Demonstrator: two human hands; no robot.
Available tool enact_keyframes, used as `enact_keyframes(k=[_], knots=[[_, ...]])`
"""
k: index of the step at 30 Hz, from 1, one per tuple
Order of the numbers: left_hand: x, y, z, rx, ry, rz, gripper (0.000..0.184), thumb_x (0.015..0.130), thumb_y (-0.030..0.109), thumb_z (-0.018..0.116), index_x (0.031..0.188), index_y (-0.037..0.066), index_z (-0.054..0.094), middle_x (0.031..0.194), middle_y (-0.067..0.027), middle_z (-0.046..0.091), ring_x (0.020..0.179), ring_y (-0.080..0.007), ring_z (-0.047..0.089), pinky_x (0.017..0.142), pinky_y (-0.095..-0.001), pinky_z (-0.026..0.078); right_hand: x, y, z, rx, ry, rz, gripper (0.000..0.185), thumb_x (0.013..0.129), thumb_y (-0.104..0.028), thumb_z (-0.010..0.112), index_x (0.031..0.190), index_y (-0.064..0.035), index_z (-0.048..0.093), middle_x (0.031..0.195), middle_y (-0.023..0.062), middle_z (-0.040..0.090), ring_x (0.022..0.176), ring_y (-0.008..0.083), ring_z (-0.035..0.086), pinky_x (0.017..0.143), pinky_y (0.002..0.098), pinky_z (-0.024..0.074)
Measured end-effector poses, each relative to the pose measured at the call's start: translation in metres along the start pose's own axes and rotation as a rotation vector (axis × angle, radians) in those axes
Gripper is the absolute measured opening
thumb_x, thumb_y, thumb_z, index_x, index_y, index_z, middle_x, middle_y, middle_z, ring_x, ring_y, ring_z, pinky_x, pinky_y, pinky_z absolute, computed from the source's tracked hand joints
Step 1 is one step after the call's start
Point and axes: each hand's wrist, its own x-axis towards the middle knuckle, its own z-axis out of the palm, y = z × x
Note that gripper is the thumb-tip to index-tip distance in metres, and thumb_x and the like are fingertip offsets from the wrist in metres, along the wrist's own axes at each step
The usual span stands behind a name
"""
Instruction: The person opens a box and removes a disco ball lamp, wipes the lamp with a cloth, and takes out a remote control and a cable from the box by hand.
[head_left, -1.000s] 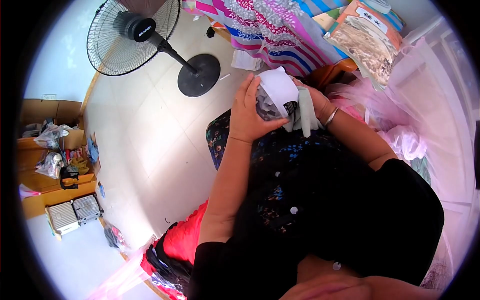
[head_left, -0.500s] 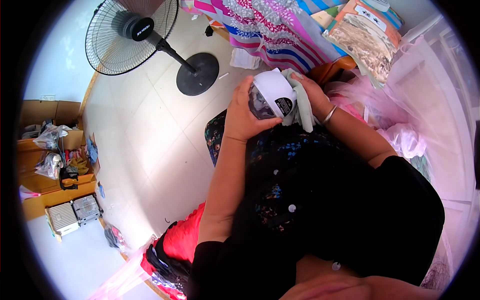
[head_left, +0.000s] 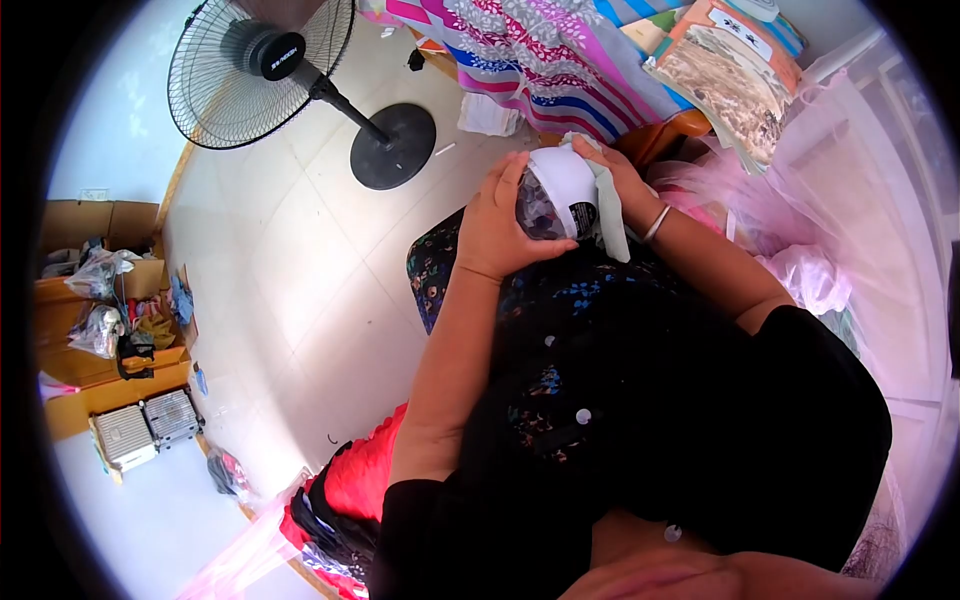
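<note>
The person wears a black top [head_left: 690, 430] with short sleeves [head_left: 830, 375] and round, pale buttons [head_left: 584, 416] down the front. Small blue flowers [head_left: 580, 295] dot the dark cloth below. A thin, silvery bangle [head_left: 657, 222] circles the right wrist, smooth and plain from here.

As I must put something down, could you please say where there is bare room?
Bare tiled floor lies between the fan base, the red fabric and the left forearm. Pink netting crowds in beside the right forearm; a white object and cloth fill the space between left hand and right hand.
</note>
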Motion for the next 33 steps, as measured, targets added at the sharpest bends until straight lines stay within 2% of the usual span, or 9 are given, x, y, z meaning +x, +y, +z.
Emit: enact_keyframes(k=[2,6,11,13,16,22,25,30,33], knots=[[0.001,0.000,0.001,0.003,-0.008,-0.003,0.114,0.046,0.053,0.087,0.138,0.007,0.038,0.134,-0.0202,0.048,0.120,-0.0363,0.051,0.097,-0.0433,0.046,0.002,0.002,0.000,-0.015,0.031,-0.046,0.041,0.094,-0.039,0.058,0.113,-0.0020,0.061,0.094,0.0043,0.065,0.081,0.0122,0.061,0.075,0.0259,0.0485],[0.000,0.002,0.000,-0.011,0.016,-0.008,0.113,0.044,0.038,0.092,0.138,0.006,0.037,0.130,-0.0207,0.050,0.118,-0.0380,0.051,0.099,-0.0428,0.044,0.008,0.007,-0.006,-0.229,0.143,-0.198,0.038,0.094,-0.035,0.061,0.111,-0.0022,0.061,0.093,0.0033,0.064,0.081,0.0107,0.059,0.075,0.0255,0.0477],[-0.001,0.000,0.003,0.024,0.026,-0.016,0.112,0.045,0.039,0.091,0.139,0.007,0.037,0.134,-0.0211,0.047,0.123,-0.0384,0.048,0.102,-0.0438,0.042,0.001,0.000,0.004,-0.091,0.104,-0.114,0.041,0.095,-0.036,0.058,0.117,-0.0014,0.059,0.101,0.0048,0.064,0.089,0.0111,0.057,0.080,0.0249,0.0460],[-0.001,-0.001,0.005,0.133,0.059,0.015,0.114,0.045,0.051,0.088,0.139,0.010,0.038,0.139,-0.0184,0.043,0.119,-0.0363,0.052,0.095,-0.0432,0.047,-0.002,-0.003,0.008,-0.064,0.111,-0.052,0.043,0.096,-0.037,0.056,0.119,-0.0013,0.059,0.103,0.0054,0.063,0.092,0.0115,0.057,0.082,0.0248,0.0454],[-0.001,0.004,0.004,0.084,0.042,-0.034,0.111,0.046,0.040,0.091,0.138,0.007,0.037,0.136,-0.0208,0.046,0.125,-0.0386,0.046,0.103,-0.0442,0.041,-0.008,-0.006,0.011,-0.103,0.122,-0.021,0.045,0.097,-0.038,0.053,0.122,-0.0008,0.058,0.106,0.0062,0.063,0.094,0.0119,0.056,0.084,0.0252,0.0447],[0.002,0.003,-0.003,0.023,0.018,-0.179,0.110,0.047,0.038,0.091,0.138,0.007,0.037,0.133,-0.0204,0.048,0.121,-0.0370,0.050,0.099,-0.0422,0.045,-0.018,-0.003,0.011,-0.440,0.139,-0.199,0.044,0.098,-0.037,0.052,0.125,-0.0020,0.055,0.105,0.0050,0.062,0.094,0.0117,0.055,0.084,0.0258,0.0442],[0.003,0.008,-0.008,0.010,-0.003,-0.263,0.110,0.048,0.039,0.090,0.138,0.006,0.037,0.131,-0.0202,0.050,0.118,-0.0362,0.052,0.098,-0.0417,0.046,-0.022,-0.002,0.011,-0.523,-0.002,-0.351,0.044,0.096,-0.035,0.055,0.126,-0.0024,0.052,0.106,0.0054,0.061,0.096,0.0126,0.055,0.085,0.0280,0.0447],[0.003,0.004,-0.011,-0.039,-0.045,-0.315,0.111,0.048,0.040,0.090,0.139,0.005,0.037,0.130,-0.0203,0.052,0.118,-0.0358,0.053,0.098,-0.0413,0.045,-0.020,0.005,0.004,-0.728,-0.011,-0.554,0.048,0.092,-0.031,0.061,0.127,-0.0017,0.049,0.109,0.0127,0.062,0.100,0.0185,0.057,0.089,0.0328,0.0450],[0.003,0.003,-0.010,-0.030,-0.058,-0.294,0.111,0.048,0.040,0.090,0.138,0.004,0.038,0.130,-0.0201,0.052,0.118,-0.0357,0.053,0.099,-0.0409,0.045,-0.022,0.003,0.008,-0.725,0.003,-0.515,0.045,0.093,-0.030,0.060,0.127,-0.0016,0.050,0.109,0.0151,0.062,0.100,0.0203,0.058,0.089,0.0330,0.0450]])
